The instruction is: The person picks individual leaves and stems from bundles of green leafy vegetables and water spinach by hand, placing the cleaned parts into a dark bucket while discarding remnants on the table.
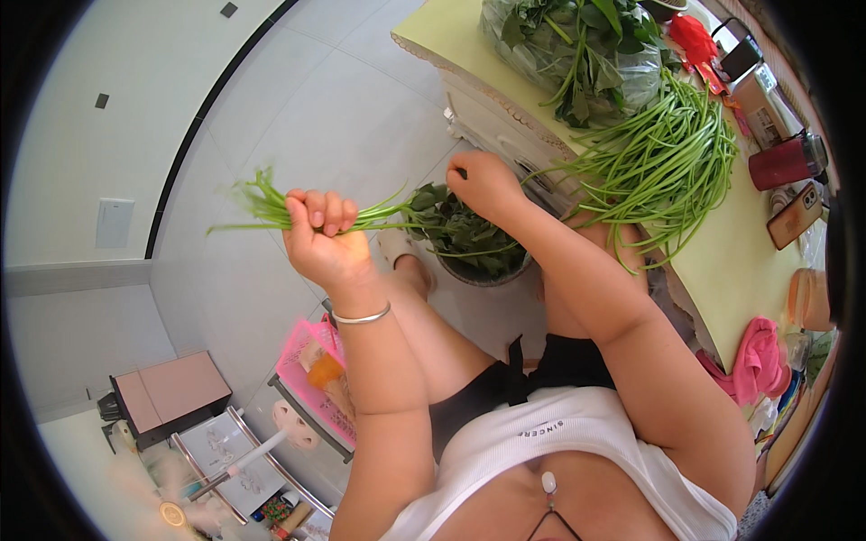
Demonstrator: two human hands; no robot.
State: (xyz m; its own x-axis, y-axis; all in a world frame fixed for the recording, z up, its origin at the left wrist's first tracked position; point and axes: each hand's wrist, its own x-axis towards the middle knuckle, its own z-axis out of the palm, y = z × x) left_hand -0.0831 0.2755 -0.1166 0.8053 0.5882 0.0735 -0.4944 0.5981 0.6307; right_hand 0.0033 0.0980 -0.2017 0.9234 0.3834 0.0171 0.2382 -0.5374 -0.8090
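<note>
My left hand [323, 236] is closed around a bunch of thin green leaf stems [379, 215]. Its stem ends stick out to the left, blurred, and dark leaves hang at the right end. My right hand [483, 185] is curled with fingertips pinched together to the right of that bunch; a dark bit shows at the fingers, too small to name. Below both hands, a round container [492, 280] on the floor is heaped with dark green leaves [474, 236]. Beyond my right forearm, a big pile of long green stems [663, 167] lies on the yellow-topped table [722, 298], some hanging over its edge.
A clear plastic bag of leafy greens [577, 63] sits at the table's far end. Along its right side are a maroon cup [783, 164], a phone [794, 216] and a pink cloth [758, 362]. A pink basket [302, 356] and a fan [171, 514] stand at the left.
</note>
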